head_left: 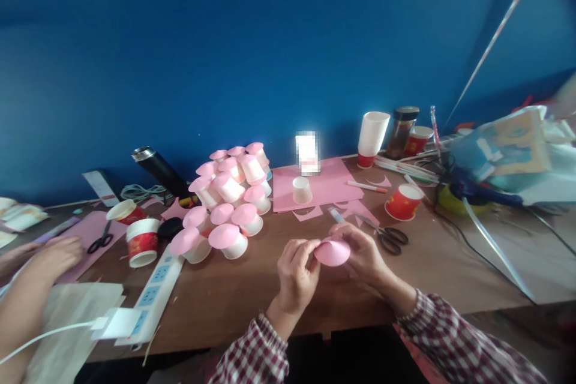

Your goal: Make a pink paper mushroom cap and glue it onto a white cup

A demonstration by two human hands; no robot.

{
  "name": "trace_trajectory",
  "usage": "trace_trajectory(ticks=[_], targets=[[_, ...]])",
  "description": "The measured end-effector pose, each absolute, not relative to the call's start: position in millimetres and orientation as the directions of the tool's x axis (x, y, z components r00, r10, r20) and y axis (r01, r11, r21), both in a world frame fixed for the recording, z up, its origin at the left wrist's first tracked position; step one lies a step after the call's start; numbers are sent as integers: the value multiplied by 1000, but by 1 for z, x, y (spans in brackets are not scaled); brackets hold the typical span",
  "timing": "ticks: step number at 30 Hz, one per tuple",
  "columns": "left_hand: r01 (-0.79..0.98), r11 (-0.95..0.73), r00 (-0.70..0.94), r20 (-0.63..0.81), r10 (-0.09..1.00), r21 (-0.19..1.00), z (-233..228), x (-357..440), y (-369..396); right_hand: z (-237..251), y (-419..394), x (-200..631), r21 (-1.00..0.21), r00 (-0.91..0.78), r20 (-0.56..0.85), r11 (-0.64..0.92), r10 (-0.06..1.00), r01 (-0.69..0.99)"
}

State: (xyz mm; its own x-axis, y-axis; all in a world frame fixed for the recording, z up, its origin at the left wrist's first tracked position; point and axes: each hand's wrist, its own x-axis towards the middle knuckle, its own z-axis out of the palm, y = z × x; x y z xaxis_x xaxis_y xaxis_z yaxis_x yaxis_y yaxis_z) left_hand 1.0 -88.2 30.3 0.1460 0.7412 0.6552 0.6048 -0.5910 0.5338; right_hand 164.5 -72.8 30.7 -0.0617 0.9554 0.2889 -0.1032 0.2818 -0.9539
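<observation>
Between my two hands is a small pink paper cone (333, 253), held above the front of the table. My left hand (297, 270) pinches its left edge, and my right hand (363, 252) grips its right side with the fingers partly behind it. Beyond them a white paper cup (302, 191) stands upside down on a pink paper sheet (330, 174). To the left, several upturned white cups (234, 244) wear pink cone tops (245, 214) in a close group. Black-handled scissors (392, 240) lie just right of my right hand.
A power strip (155, 294) with a white charger (119, 323) lies at left, near red-and-white cups (143, 243). A co-worker's hands (58, 258) rest at far left. Stacked cups (373, 135), a jar (402, 132), a red cup (404, 202) and bags (508, 144) stand right.
</observation>
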Motion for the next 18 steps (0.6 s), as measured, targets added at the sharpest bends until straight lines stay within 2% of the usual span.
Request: trace_trajectory(ticks=[11, 15, 18], targets=[[682, -631, 230, 711, 664, 369, 32, -1, -88, 18, -68, 166, -977, -114, 181, 165, 977, -137], [772, -579, 237, 725, 646, 263, 32, -4, -85, 18, -71, 166, -985, -180, 10, -21, 984, -170], [821, -542, 264, 725, 636, 177, 31, -6, -81, 23, -77, 164, -938, -221, -141, -202, 965, -281]])
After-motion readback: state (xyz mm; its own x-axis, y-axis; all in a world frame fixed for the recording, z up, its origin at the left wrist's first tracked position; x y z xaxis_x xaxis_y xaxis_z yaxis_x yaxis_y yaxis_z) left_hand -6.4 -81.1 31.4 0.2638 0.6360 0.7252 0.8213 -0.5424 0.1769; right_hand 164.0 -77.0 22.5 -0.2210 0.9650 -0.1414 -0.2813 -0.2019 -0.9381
